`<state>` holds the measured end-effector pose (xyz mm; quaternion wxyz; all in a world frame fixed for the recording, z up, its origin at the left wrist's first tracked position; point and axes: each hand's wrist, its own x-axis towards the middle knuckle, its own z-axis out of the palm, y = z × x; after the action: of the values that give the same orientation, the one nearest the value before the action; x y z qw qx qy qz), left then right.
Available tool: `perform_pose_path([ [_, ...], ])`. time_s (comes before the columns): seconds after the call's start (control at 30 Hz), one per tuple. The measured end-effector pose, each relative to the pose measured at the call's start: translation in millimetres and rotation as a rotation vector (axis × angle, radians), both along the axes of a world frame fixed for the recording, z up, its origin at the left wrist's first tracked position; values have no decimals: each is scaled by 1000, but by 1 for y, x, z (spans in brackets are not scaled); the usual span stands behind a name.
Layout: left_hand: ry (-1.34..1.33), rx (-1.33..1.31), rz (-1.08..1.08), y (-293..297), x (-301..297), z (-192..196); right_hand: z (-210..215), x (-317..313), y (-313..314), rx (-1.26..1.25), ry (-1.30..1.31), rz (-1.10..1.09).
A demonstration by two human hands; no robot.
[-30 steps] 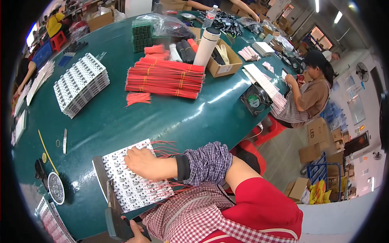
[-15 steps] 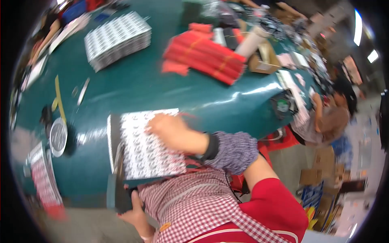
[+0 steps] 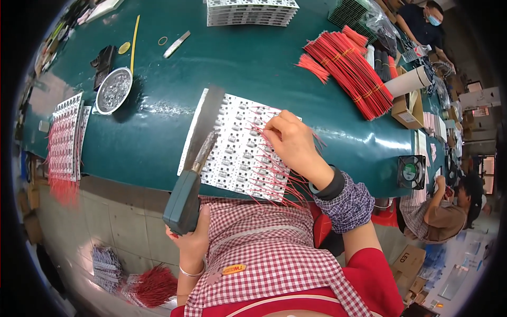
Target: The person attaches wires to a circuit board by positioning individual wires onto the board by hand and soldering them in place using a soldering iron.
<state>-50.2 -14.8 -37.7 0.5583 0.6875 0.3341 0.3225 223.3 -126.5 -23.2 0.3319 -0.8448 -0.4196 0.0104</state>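
On the table's near edge lies a white circuit board panel (image 3: 232, 134) with rows of small black parts. Thin red wires (image 3: 272, 182) stick out along its right side. My right hand (image 3: 296, 143) is over that side, thumb and fingertips pinched at a red wire. Closed around the handle of a dark green soldering gun (image 3: 182, 203) is my left hand (image 3: 193, 240), below the table edge. The gun's metal tip points up over the panel's left part, beside a dark grey flat strip (image 3: 206, 124) lying across the panel.
Left of the panel stand a metal bowl (image 3: 114, 91) and a stack of wired boards (image 3: 66, 137). Bundled red wires (image 3: 351, 74) lie at the far right, near a cardboard box (image 3: 409, 111) and a small fan (image 3: 411, 171). More boards (image 3: 251, 13) are stacked at the back. Co-workers sit beyond.
The view has shifted and steadied, so the table appears turned. My right hand has gone from a blurred sweep over the panel to the wires. The soldering gun stays in my left hand.
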Motion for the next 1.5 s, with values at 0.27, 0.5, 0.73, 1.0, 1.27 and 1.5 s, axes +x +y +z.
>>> perform_pose_path([
  [0.27, -9, -15, 19, 2, 2, -2, -2, -3, 5, -182, -13, 47],
  [0.5, -43, -114, 40, 0, 4, -11, -2, 3, 10, -408, -112, 88],
  [0.73, 30, -205, 66, 1, 12, 16, 14, 22, 25, -540, 35, 339],
  [1.0, 25, -249, 76, 2, 16, 11, 0, 30, 27, -578, -148, 381],
  [1.27, 4, -178, 147, -5, 19, 20, 2, 18, 19, -293, -86, 307],
  [1.5, -38, -139, 30, 1, 14, 8, 7, 28, -28, -69, 28, 144],
])
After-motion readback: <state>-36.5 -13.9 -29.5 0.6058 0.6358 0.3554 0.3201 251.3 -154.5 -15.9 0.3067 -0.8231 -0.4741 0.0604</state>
